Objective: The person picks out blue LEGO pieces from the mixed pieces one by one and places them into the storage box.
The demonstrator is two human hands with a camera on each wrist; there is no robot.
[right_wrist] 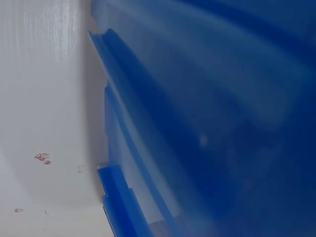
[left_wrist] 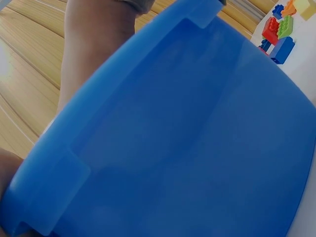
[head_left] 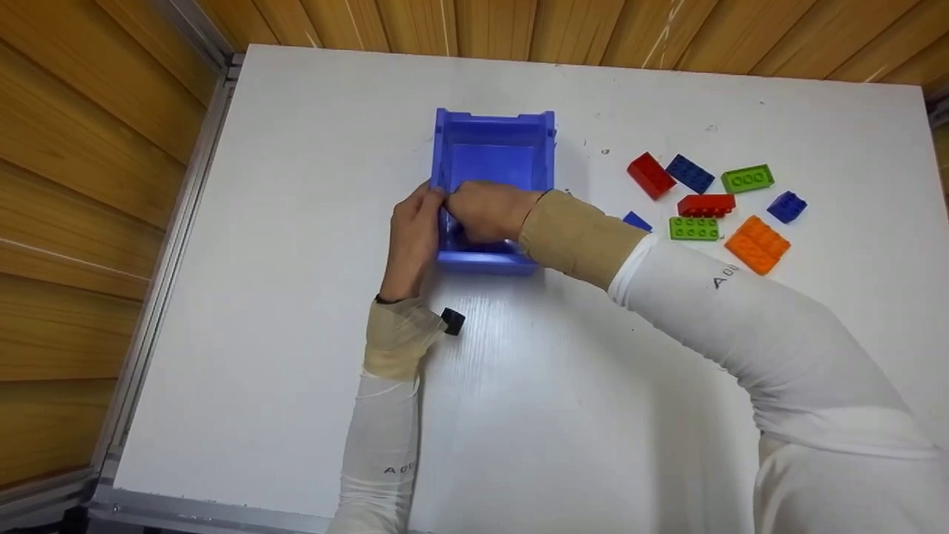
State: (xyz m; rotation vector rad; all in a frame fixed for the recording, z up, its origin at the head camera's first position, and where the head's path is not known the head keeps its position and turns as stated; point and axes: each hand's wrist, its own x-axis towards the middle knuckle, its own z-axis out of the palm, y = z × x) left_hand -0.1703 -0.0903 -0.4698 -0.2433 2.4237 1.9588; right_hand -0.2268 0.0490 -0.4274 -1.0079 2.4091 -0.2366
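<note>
A blue plastic storage bin (head_left: 485, 259) stands upright on the table, its inside facing up in the head view. My left hand (head_left: 415, 230) grips its left wall, with the thumb at the rim. Reaching in from the right, my right hand (head_left: 489, 210) is inside the bin, knuckles up and close to the left wall. Its fingertips are hidden under the hand, so I cannot tell whether it holds anything. The bin's outer wall (left_wrist: 187, 128) fills most of the left wrist view, and blue walls (right_wrist: 163, 98) take up much of the right wrist view.
Loose toy bricks lie to the right: red (head_left: 651, 176), dark blue (head_left: 690, 173), green (head_left: 694, 228) and orange (head_left: 758, 245). Another blue brick (head_left: 637, 221) shows partly behind the right sleeve. A small black cube (head_left: 453, 321) is beside the left wrist. Wood-look panels (head_left: 489, 30) border the white table.
</note>
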